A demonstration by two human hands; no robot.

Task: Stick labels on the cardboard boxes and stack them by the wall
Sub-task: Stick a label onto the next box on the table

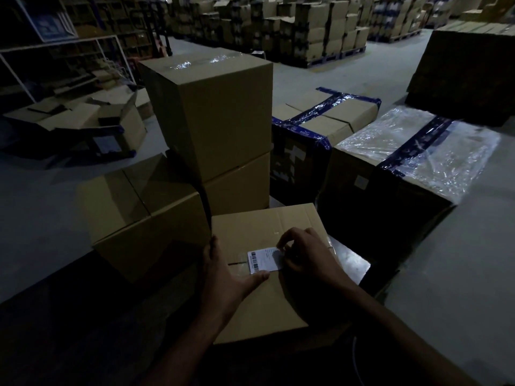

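Observation:
A brown cardboard box (262, 305) lies right in front of me, top face up. A white label (263, 259) with a barcode lies on that top face, near the taped seam. My left hand (223, 274) lies flat on the box, its thumb pressing the label's near edge and its fingers along the box's left edge. My right hand (303, 253) has curled fingers on the label's right end, pressing or pinching it; the fingertips hide that end.
Behind the box stands a stack of two sealed boxes (214, 115), with a lower box (145, 215) to its left. Boxes with blue tape (320, 118) and plastic wrap (418, 146) sit to the right. Open cartons (83, 115) and shelving are at far left, pallets of boxes at the back.

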